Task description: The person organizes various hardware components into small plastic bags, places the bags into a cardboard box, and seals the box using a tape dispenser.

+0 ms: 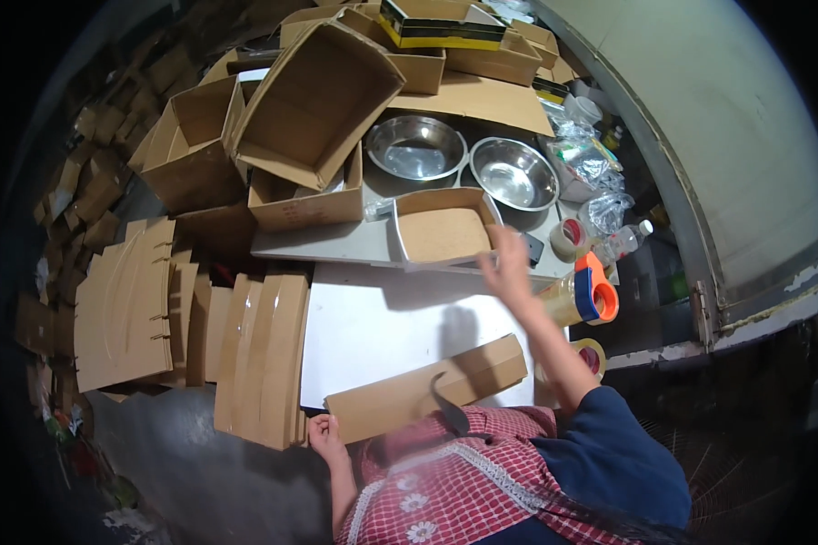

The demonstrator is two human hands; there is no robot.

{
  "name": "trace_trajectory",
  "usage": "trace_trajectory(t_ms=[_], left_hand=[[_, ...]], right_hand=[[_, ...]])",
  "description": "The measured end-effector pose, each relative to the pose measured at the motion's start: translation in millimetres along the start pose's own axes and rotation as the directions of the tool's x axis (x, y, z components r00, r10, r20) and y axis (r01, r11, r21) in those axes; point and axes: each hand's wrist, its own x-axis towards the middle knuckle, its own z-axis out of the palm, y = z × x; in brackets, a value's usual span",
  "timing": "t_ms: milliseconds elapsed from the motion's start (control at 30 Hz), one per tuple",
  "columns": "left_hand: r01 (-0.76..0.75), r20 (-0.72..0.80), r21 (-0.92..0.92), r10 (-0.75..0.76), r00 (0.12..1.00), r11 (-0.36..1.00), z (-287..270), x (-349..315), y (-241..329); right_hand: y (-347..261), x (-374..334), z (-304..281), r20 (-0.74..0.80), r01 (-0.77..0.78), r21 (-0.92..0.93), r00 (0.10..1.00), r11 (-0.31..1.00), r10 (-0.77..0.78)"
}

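Observation:
Up at the small open box (445,232), brown inside with a pale rim, my right hand (509,262) is at its right wall. Its fingers are apart; whether they touch the wall I cannot tell. My left hand (325,436) is low, its fingers curled by the left end of a long folded piece of brown cardboard (427,386). Anything within those fingers is hidden. That folded piece lies slantwise on the white tabletop (373,318), close to my checked apron (445,463). A dark strap (447,404) overlaps its front edge.
Flat cardboard stacks (262,354) stand at the left. Open cartons (318,104) pile up behind. Two steel basins (416,150) sit at the back. On the right are an orange and blue tape dispenser (595,289), tape rolls (591,357) and a clear bottle (623,241).

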Motion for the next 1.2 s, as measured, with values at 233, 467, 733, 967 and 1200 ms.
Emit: trace_trajectory(t_ms=[233,467,733,967,1200], left_hand=[[-0.119,0.026,0.094,0.117,0.993,0.988,17.4,7.6,5.0],[-0.106,-0.012,0.191,0.110,0.994,0.976,13.7,11.5,1.5],[-0.177,-0.066,0.243,0.198,0.978,0.954,25.9,4.2,10.0],[-0.063,-0.156,0.258,0.106,0.982,0.964,19.1,-36.6,25.9],[0.074,-0.255,0.509,0.067,0.965,0.858,24.3,-62.3,44.0]], right_hand=[[82.2,20.9,-96.5,0.025,-0.225,-0.516,0.960,0.826,0.277],[32.7,-6.8,-177.7,0.246,-0.283,-0.745,0.725,0.604,0.644],[26.1,-44.5,-179.2,0.181,-0.344,-0.542,0.843,0.767,0.506],[-95.9,-36.2,-85.5,0.925,-0.380,0.116,0.378,0.918,0.039],[-153.4,-94.5,19.3,0.826,-0.225,0.561,0.090,0.797,-0.556]])
